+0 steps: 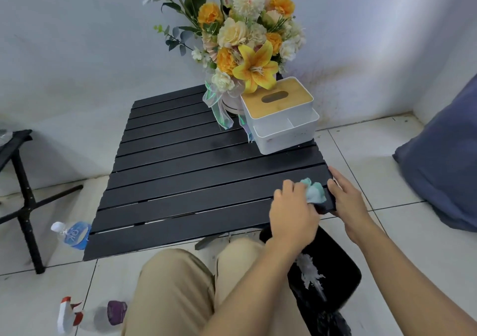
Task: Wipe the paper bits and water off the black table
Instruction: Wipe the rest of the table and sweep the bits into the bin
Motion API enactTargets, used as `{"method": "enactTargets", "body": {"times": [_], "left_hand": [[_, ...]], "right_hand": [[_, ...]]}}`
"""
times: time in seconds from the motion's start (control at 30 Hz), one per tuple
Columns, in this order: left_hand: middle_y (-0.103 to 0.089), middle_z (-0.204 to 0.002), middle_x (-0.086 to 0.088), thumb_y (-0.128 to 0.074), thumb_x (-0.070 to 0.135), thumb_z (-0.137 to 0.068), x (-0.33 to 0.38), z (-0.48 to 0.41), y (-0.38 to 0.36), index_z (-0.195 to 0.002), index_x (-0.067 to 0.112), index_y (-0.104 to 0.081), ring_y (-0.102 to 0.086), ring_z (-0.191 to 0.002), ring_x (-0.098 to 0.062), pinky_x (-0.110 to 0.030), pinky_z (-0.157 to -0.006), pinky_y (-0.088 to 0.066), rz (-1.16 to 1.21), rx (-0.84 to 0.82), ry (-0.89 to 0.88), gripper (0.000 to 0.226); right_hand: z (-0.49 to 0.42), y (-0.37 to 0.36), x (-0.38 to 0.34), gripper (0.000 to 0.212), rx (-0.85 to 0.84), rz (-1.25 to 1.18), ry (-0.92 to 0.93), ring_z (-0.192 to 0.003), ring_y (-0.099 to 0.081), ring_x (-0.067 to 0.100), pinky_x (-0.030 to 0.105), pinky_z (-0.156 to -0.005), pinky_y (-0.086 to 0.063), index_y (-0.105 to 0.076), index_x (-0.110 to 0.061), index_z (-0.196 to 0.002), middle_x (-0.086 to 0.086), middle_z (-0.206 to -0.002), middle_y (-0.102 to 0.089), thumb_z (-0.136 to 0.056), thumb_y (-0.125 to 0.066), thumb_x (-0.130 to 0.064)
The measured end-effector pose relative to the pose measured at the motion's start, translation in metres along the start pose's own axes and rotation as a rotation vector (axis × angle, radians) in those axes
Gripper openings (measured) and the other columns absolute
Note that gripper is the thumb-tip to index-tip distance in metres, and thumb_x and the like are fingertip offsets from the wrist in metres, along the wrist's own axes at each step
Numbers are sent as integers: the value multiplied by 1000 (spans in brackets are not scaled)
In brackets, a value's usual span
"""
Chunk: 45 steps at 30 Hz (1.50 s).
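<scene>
The black slatted table (180, 181) stands low in front of my knees. My left hand (294, 215) grips a crumpled teal cloth (313, 192) and presses it on the table's near right corner. My right hand (348, 201) lies against that corner's right edge, fingers fairly straight, holding nothing. A faint damp smear (216, 143) shows on the slats near the middle. Below the corner stands a black bin (343, 266) with white paper bits (309, 271) inside. I see no paper bits on the tabletop.
A flower arrangement (245, 44) and a white tissue box with a wooden lid (281, 113) stand at the table's far right. On the floor are a water bottle (72, 235), a spray bottle (68, 315), a black stand (23, 196) at left and a blue cushion (444, 160) at right.
</scene>
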<state>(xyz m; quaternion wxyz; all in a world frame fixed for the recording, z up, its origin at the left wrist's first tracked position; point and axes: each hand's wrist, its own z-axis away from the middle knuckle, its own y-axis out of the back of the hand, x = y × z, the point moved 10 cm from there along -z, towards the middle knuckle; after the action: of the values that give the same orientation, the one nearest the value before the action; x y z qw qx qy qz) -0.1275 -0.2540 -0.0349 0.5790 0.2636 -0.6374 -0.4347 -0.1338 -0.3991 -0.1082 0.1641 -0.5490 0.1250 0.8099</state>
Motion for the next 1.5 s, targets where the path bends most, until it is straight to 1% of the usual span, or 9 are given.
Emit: {"method": "enactTargets", "body": {"times": [0.17,0.27,0.43,0.57,0.7,0.9,1.2,1.33,1.5], "left_hand": [[-52,-103,2,-49,24,-87,-1,-16,-1,-117,28,-63,-49,-100,-19,-35,-87,-43,261,-276,-122,33],[-51,-114,8,-53,23,-86,-14,-25,39,-130,38,-55,-42,-105,-21,-34,-93,-33,31,-223,-180,47],[-37,-141,19,-57,45,-88,-30,-25,57,-138,45,-42,-30,-125,-14,-29,-96,-14,-127,-387,-177,52],[-32,-154,8,-33,45,-100,-58,-39,58,-147,26,-35,-25,-143,-15,-39,-114,-19,-7,-87,-10,50],[-29,-157,1,-19,45,-102,-76,-29,30,-148,16,-32,-16,-148,-16,-39,-120,-12,-1,65,148,56],[-31,-156,3,-17,39,-103,-72,-25,30,-148,20,-34,-18,-147,-13,-33,-120,-9,-119,193,99,52],[-32,-155,5,-23,43,-102,-77,-27,31,-143,22,-43,-17,-146,-9,-32,-120,-7,5,154,107,50],[-44,-146,9,-31,52,-98,-90,-39,54,-141,24,-42,-33,-137,-9,-36,-116,-15,287,201,190,52],[-28,-155,7,-35,63,-93,-87,-90,85,-149,23,-27,-25,-142,-13,-40,-118,-21,670,288,316,70]], "right_hand": [[-1,-3,-1,40,-29,-4,-9,-118,-58,17,39,-101,-48,-49,-34,-141,-5,-136,-55,-102,-45,-23],[1,-3,-9,41,-20,65,37,-117,-57,13,31,-97,-47,-47,-27,-142,-5,-135,-57,-102,-44,-19],[9,0,-48,35,211,533,197,-118,-52,23,44,-100,-42,-55,-18,-130,4,-133,-54,-95,-52,-15],[30,-44,-79,33,165,636,478,-128,-46,20,45,-110,-34,-55,-18,-131,0,-137,-53,-98,-49,-22],[35,-91,-48,49,24,999,467,-148,-20,12,46,-121,-2,-39,-25,-147,-4,-156,-34,-104,-18,-35],[41,-91,-41,65,174,1136,539,-144,-32,14,48,-120,-15,-48,-21,-142,-3,-151,-43,-97,-5,-40],[41,-92,-43,57,155,1085,527,-140,-39,15,48,-118,-24,-55,-20,-136,-1,-148,-47,-98,-16,-38],[26,-69,-70,41,176,660,486,-140,-31,11,40,-117,-23,-48,-23,-139,-5,-154,-33,-101,-43,-36],[-30,-47,-132,41,259,168,395,-123,-41,6,15,-96,-34,-47,-21,-135,-9,-132,-44,-98,-51,-38]]}}
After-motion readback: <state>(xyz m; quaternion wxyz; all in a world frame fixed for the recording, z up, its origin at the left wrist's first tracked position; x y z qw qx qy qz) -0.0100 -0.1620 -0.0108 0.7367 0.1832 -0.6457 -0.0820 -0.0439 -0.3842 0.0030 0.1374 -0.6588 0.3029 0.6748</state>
